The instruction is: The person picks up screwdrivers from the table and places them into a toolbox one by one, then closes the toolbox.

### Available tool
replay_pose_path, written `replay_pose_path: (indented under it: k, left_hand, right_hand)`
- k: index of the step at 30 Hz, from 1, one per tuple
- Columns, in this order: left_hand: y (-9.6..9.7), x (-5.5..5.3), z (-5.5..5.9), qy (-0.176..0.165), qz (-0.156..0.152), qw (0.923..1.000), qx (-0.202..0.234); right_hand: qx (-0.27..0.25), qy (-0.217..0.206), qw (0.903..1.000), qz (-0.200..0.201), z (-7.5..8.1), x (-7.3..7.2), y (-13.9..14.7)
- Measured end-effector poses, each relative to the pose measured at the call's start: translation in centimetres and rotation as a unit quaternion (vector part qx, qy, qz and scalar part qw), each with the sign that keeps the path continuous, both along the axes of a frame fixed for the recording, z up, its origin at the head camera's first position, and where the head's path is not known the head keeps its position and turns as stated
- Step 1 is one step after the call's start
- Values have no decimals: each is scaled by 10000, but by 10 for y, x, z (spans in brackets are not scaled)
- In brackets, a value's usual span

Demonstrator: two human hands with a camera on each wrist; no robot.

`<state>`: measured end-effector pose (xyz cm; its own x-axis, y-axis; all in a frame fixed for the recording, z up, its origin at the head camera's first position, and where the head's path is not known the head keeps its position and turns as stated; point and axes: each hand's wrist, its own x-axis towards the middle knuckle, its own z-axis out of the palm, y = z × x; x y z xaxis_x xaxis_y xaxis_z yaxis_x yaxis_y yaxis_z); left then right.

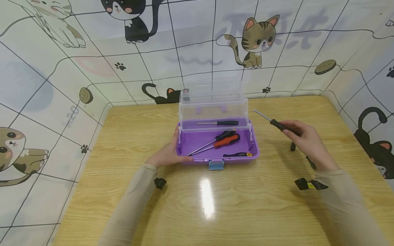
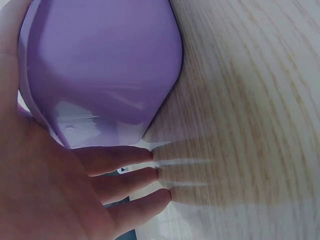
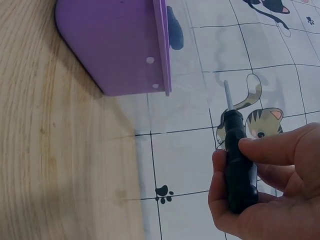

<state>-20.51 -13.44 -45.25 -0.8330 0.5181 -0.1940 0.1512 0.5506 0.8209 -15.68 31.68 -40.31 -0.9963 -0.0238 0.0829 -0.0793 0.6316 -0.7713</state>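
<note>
A purple toolbox stands on the table with its clear lid raised at the back. My left hand rests against the box's left end, thumb along the front rim. In the left wrist view its fingers lie nearly straight by the box's lower corner. To the right of the box, my right hand grips a screwdriver by its black handle, shaft pointing toward the back left. Inside the box lie a red-handled screwdriver, a black-handled one and a dark, yellow-ended tool.
Another black-handled screwdriver shows through the lid. A blue latch juts from the box front. Cat-patterned sheeting walls the wooden table at the back and sides. Small black pieces show beneath the right hand.
</note>
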Motion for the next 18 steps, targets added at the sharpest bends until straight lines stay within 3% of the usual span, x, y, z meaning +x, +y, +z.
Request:
replay_pose_path:
  k: [12, 18]
  left_hand:
    - [0, 0, -1, 31, 33, 10000, -80]
    - [0, 0, 0, 49, 31, 9999, -82]
  right_hand:
    - [-213, -313, 9993, 13, 6, -8, -12]
    - [-464, -153, 9988, 101, 6, -12, -19]
